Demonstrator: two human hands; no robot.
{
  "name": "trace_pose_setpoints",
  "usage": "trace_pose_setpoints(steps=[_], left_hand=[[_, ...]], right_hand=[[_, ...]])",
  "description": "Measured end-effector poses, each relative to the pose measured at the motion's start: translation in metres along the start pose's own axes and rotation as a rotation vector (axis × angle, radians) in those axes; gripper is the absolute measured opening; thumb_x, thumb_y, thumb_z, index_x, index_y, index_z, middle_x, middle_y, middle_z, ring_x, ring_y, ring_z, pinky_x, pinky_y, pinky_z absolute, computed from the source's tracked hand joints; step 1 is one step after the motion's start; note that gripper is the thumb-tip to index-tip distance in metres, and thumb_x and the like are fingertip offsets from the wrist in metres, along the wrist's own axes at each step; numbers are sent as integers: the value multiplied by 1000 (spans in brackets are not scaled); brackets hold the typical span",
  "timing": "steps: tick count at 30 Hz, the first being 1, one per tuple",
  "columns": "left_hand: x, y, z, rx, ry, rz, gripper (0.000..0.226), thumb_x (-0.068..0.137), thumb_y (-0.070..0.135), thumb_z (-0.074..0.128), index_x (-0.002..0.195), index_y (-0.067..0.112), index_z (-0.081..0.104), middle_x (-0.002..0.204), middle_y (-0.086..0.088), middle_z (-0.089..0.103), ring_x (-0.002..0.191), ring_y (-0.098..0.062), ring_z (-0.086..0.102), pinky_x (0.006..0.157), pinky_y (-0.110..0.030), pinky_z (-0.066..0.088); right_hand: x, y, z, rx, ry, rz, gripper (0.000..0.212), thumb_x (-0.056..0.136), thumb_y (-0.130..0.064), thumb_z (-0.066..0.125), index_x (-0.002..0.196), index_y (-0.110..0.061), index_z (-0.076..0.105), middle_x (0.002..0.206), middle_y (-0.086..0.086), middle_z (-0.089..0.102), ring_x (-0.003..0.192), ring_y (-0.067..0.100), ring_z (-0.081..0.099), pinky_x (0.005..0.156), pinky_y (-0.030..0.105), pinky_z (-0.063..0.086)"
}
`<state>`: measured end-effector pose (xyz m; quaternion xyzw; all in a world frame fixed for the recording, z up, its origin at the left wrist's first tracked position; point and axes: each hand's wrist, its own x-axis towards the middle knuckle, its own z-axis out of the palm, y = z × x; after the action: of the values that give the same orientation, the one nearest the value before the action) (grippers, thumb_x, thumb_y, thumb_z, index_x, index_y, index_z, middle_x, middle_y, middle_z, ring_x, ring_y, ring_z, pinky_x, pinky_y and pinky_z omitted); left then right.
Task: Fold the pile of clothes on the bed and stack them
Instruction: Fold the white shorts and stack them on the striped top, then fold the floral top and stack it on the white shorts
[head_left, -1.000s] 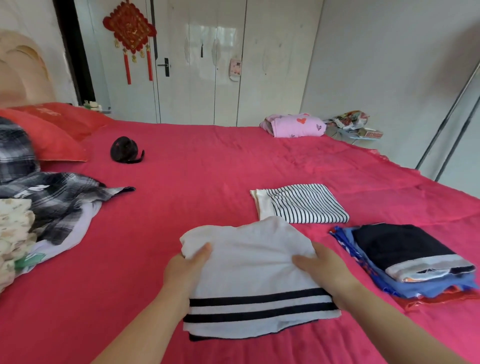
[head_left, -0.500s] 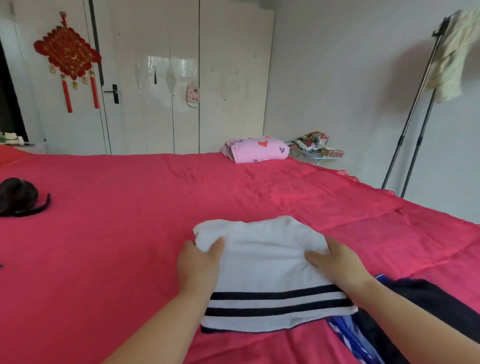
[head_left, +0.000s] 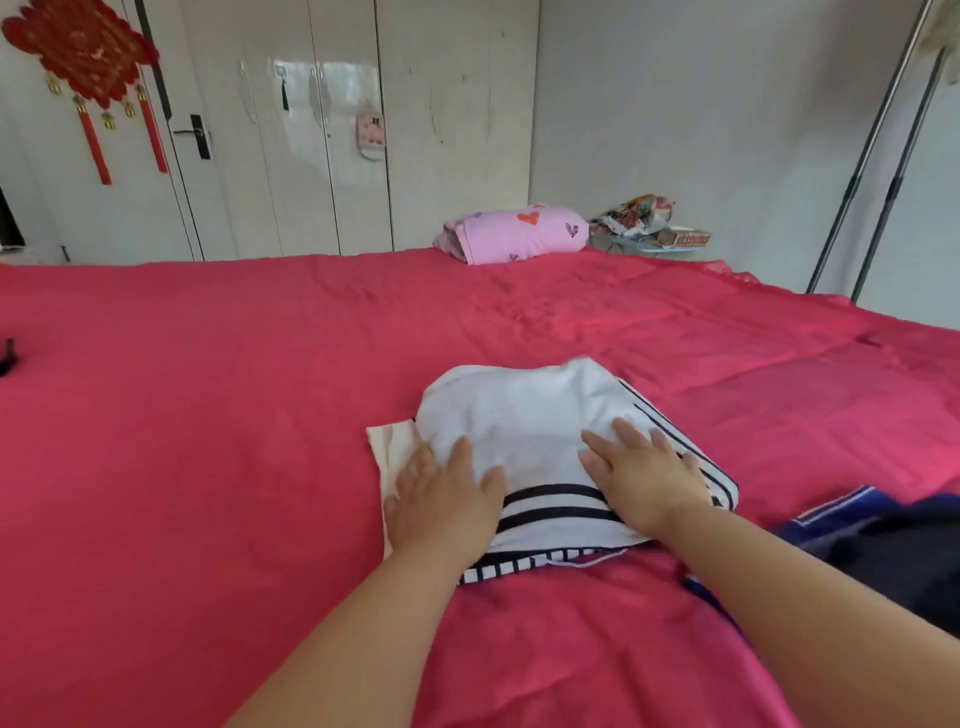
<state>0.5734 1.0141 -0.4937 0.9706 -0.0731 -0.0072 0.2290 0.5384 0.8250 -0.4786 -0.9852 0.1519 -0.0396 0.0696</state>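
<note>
Left hand (head_left: 447, 499) and right hand (head_left: 644, 478) lie flat, fingers straight and spread. They press on a folded white top (head_left: 519, 415) and grip nothing. The white top sits on a folded striped top (head_left: 498, 569), whose edges peek out at the left and front, in the middle of the red bed (head_left: 208, 441). This looks like the stacking step, smoothing the white top onto the stack. The next move likely calls for lifting both hands and fetching another garment. A dark folded pile (head_left: 883, 545) lies just to the right.
</note>
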Motion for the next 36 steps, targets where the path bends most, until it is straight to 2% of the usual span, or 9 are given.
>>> trace_pose_setpoints(steps=[4,9,11,13,15,18,22,28,36], left_hand=[[7,-5,12,47,-17,-2,62,88,60,21,145,35,15,157,-6,7,142,-30,10,112,-50,14],[1,-8,7,76,-99,-7,63,90,61,20,147,34,8,157,-7,0,142,-30,6,112,-50,11],[-6,-7,-5,89,-73,11,64,91,60,22,147,33,10,157,-4,1,142,-28,11,110,-49,17],[-23,-8,-17,85,17,66,61,91,58,26,145,30,18,157,0,7,139,-24,19,106,-45,25],[-47,-18,-27,72,81,119,56,92,56,30,141,29,27,153,3,20,133,-21,30,101,-41,32],[-89,-48,-51,131,61,91,52,92,52,38,137,27,33,138,4,38,125,-20,39,96,-38,38],[-150,-96,-93,165,20,-26,57,91,51,42,142,26,30,140,4,38,130,-19,37,100,-36,38],[-249,-155,-163,177,49,-102,56,92,48,43,141,25,32,138,2,41,129,-19,39,101,-35,39],[-376,-273,-235,212,76,-285,52,93,43,45,139,23,33,138,-3,41,129,-24,38,100,-40,40]], right_hand=[[4,10,19,22,7,32,49,93,-57,13,142,-48,17,156,-11,4,143,28,6,113,52,13],[-3,1,13,-21,-99,54,49,96,-52,12,144,-44,14,157,-12,0,144,30,3,112,56,9],[-13,-5,1,-29,-79,47,44,97,-48,18,138,-39,31,152,-7,19,140,30,15,109,56,13],[-29,-12,-11,-21,27,-5,32,96,-38,28,119,-33,50,130,-3,43,128,25,33,105,51,24],[-51,-19,-19,2,94,-77,27,93,-34,37,114,-29,53,119,-4,49,122,22,40,100,41,33],[-93,-38,-29,44,56,-190,42,93,-39,43,133,-29,44,133,-5,44,125,18,40,102,30,34],[-154,-75,-42,87,-16,-311,45,88,-31,45,133,-26,44,132,-2,45,124,19,42,102,27,36],[-240,-148,-54,111,-87,-421,43,88,-26,46,132,-22,46,130,3,46,121,22,45,100,29,39],[-356,-292,-36,78,-191,-660,41,92,-32,46,132,-21,46,129,5,47,122,25,46,102,33,40]])
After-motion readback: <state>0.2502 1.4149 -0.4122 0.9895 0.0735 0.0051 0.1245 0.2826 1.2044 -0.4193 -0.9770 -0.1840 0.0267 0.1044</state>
